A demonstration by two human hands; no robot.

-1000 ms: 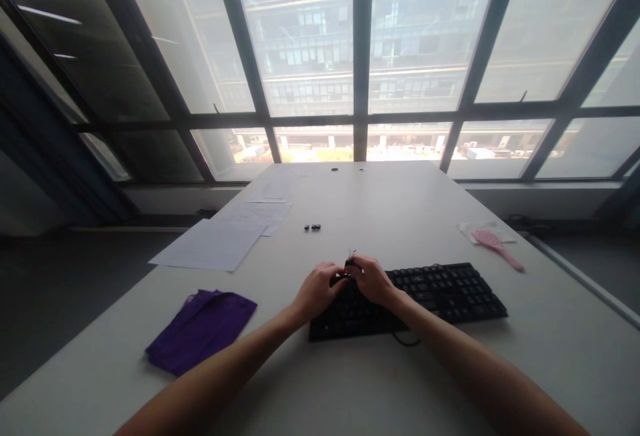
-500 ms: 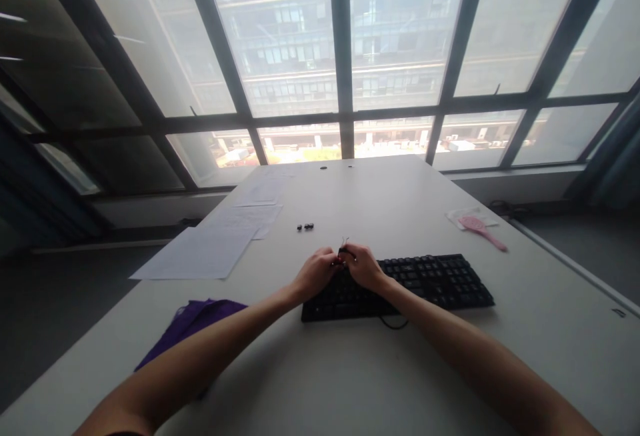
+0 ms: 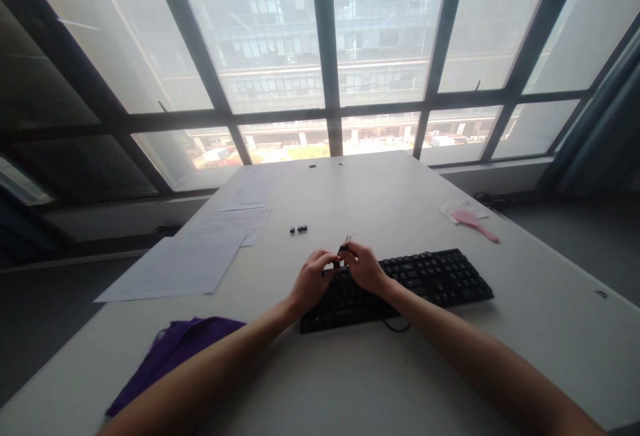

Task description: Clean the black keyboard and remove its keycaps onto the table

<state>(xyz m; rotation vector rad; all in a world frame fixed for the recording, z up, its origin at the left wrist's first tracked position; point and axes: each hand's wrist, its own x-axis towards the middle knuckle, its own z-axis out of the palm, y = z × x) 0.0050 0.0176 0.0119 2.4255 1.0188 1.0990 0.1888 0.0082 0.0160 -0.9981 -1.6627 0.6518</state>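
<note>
Your left hand [image 3: 311, 281] and right hand [image 3: 364, 267] pinched a small dark wire-pronged tool [image 3: 343, 250] mid-frame, above the black plastic keyboard [image 3: 430, 279] on the white bench [image 3: 380, 203]. A slipping grip could probably flick a keycap away.

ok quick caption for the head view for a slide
Both hands, left hand and right hand, pinch a small dark part over a black keyboard on a white table.

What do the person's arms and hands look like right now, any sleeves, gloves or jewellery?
Both forearms are bare up to the frame edge, with no sleeves in view. The left hand and right hand wear no gloves, and no watch, bracelet or ring is visible.
</note>
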